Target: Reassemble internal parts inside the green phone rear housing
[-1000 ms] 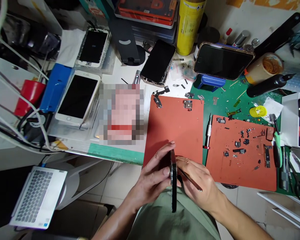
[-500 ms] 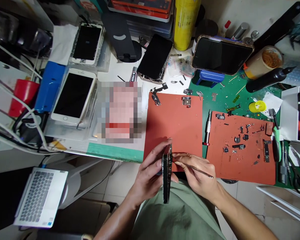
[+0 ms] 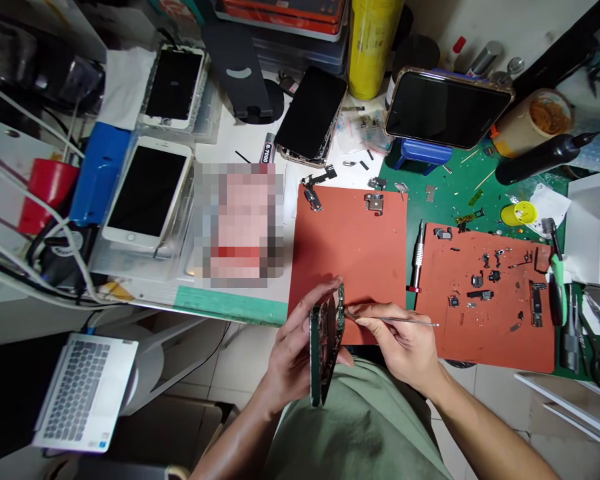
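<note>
My left hand (image 3: 287, 357) grips an opened phone (image 3: 317, 357), which stands on edge above my lap with its inside turned partly to the right. Along the phone's right side runs a green-edged circuit board (image 3: 341, 307), its upper end tilted away from the housing. My right hand (image 3: 397, 337) pinches a slim metal tool (image 3: 413, 321) like a pen. The tool's tip meets the board's right side; whether it has one point or two is too small to tell. The fingertips behind the phone are hidden.
Under the hands lies a red mat (image 3: 350, 247). A second red mat (image 3: 485, 340) bears several small phone parts, with a screwdriver (image 3: 419, 260) at its left edge. Behind them stand a propped phone (image 3: 447, 110) and a yellow can (image 3: 374, 50). Phones (image 3: 147, 187) lie at left.
The phone has turned, its housing's lower part swinging left, so more of its inside shows. The board stands farther from the housing. The tool in my right hand lies more level.
</note>
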Motion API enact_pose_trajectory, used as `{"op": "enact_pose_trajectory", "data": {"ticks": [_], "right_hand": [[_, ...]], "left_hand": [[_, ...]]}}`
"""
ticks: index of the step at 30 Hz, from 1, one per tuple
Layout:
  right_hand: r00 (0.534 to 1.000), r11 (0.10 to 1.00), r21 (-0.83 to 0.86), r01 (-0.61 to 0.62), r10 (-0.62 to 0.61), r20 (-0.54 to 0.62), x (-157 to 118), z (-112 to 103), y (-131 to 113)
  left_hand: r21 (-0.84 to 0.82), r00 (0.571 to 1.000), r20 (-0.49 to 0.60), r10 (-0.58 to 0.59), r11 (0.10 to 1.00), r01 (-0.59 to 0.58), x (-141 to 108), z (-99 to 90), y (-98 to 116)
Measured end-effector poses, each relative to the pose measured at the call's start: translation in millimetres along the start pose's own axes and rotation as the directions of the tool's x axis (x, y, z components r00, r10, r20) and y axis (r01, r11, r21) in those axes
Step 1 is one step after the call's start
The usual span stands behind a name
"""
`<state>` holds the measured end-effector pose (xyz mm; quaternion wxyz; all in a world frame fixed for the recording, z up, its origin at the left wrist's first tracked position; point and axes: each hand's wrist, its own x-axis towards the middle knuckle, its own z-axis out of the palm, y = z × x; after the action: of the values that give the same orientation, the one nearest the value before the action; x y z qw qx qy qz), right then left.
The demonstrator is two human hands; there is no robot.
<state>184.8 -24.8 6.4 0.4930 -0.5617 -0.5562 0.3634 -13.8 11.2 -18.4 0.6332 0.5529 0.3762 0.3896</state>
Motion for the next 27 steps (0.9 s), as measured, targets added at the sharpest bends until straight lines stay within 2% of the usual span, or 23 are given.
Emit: {"op": "enact_pose_trajectory", "data": {"ticks": [2, 6, 8, 12, 16, 27], "right_hand": [[1.0, 1.0, -0.003, 0.0, 0.0, -0.007, 0.5, -0.1, -0.7], [1.0, 1.0, -0.027, 0.009, -0.009, 0.011, 0.4, -0.7, -3.2], [0.999, 0.999, -0.042, 0.015, -0.013, 0.032, -0.1, -1.2, -4.7], [0.997, 0.995, -0.085, 0.049, -0.044, 0.062, -1.5, -2.3, -6.6], [0.995, 0.991, -0.112, 0.078, -0.07, 0.068, -3.3, -2.9, -5.6], [0.989, 0.986, -0.113, 0.123, -0.113, 0.097, -7.0, -2.5, -3.0]], "left_hand": [[0.004, 1.0, 0.004, 0.01, 1.0, -0.01, -1.8, 0.7, -2.8], [0.046, 0.987, 0.035, 0.159, 0.986, -0.16, -2.1, -4.6, -7.6], [0.079, 0.98, 0.06, 0.187, 0.978, -0.192, -1.1, -8.1, -7.7], [0.113, 0.986, 0.079, 0.149, 0.981, -0.158, 1.8, -9.8, -3.6], [0.061, 0.98, 0.055, 0.191, 0.979, -0.194, 5.2, -7.5, -1.5], [0.091, 0.983, 0.061, 0.174, 0.98, -0.179, 1.2, -9.1, -14.5]]}}
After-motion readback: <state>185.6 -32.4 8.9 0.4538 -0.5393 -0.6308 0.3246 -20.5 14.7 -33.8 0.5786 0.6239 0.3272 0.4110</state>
